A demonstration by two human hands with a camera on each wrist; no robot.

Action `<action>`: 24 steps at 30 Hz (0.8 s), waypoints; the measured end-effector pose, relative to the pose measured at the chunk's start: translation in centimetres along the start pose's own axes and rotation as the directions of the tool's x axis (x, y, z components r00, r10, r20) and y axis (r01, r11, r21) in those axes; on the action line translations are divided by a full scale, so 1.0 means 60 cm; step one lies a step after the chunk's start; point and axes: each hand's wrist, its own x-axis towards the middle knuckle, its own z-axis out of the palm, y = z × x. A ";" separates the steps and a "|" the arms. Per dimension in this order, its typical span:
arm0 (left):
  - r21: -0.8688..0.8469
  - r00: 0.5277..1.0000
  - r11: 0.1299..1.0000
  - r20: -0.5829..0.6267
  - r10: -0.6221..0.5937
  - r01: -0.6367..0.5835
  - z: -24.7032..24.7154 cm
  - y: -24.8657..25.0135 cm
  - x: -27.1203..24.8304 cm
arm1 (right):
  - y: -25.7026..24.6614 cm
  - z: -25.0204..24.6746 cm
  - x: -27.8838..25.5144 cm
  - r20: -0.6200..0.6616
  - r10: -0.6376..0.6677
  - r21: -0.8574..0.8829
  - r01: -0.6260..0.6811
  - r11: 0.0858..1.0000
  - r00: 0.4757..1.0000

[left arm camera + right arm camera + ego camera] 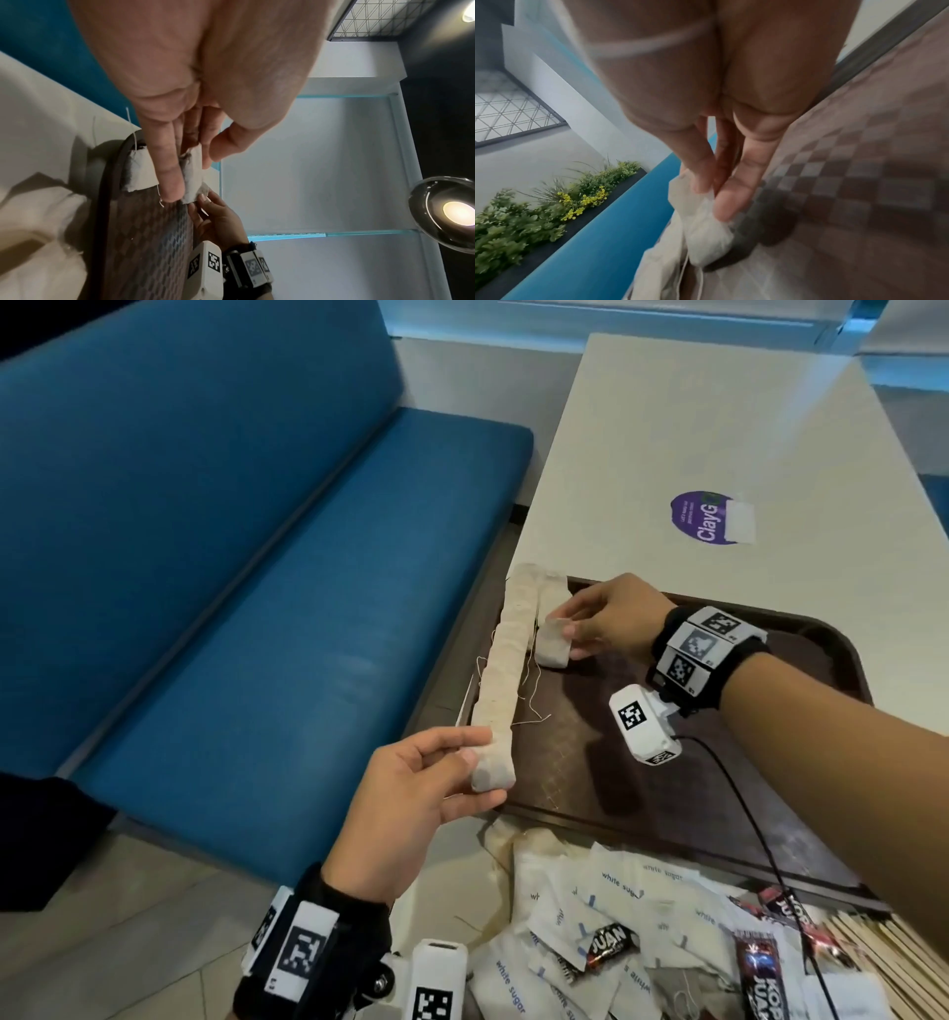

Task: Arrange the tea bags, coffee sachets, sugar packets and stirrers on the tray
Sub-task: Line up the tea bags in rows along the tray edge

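Observation:
A long row of beige tea bags (506, 670) runs along the left edge of the brown tray (719, 788). My left hand (480, 775) grips the row's near end between thumb and fingers; the left wrist view shows these tea bags (192, 178) under the fingers (169, 172). A shorter row of tea bags (552, 647) lies beside it on the tray. My right hand (565, 631) pinches that row's near end, seen close as a tea bag (706, 229) in the right wrist view. Loose strings trail over the tray.
Near me on the white table (719, 454) lies a heap of white sugar packets (590, 916), dark coffee sachets (757, 978) and wooden stirrers (883, 963). A blue bench (231, 608) runs along the left. A purple sticker (706, 518) is on the table beyond the tray.

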 end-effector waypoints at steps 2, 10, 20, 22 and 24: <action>-0.015 1.000 1.000 -0.003 -0.007 0.007 -0.002 0.002 0.001 | -0.005 0.005 0.012 -0.065 -0.008 -0.016 0.007 1.000 0.998; -0.039 1.000 0.999 0.019 0.005 -0.004 -0.006 0.004 0.003 | -0.012 0.001 0.036 -0.191 0.081 -0.046 -0.091 0.995 0.978; -0.024 0.999 1.000 0.041 -0.007 0.008 0.000 -0.005 0.006 | -0.027 0.007 0.039 -0.219 0.162 0.008 -0.164 0.986 0.962; -0.031 0.999 1.000 0.040 -0.005 0.006 0.000 -0.004 0.004 | -0.029 0.006 0.037 -0.218 0.180 -0.025 -0.190 0.982 0.959; -0.043 0.999 0.999 0.036 -0.003 0.005 0.000 -0.002 0.002 | -0.032 0.004 0.031 -0.233 0.201 -0.064 -0.221 0.973 0.951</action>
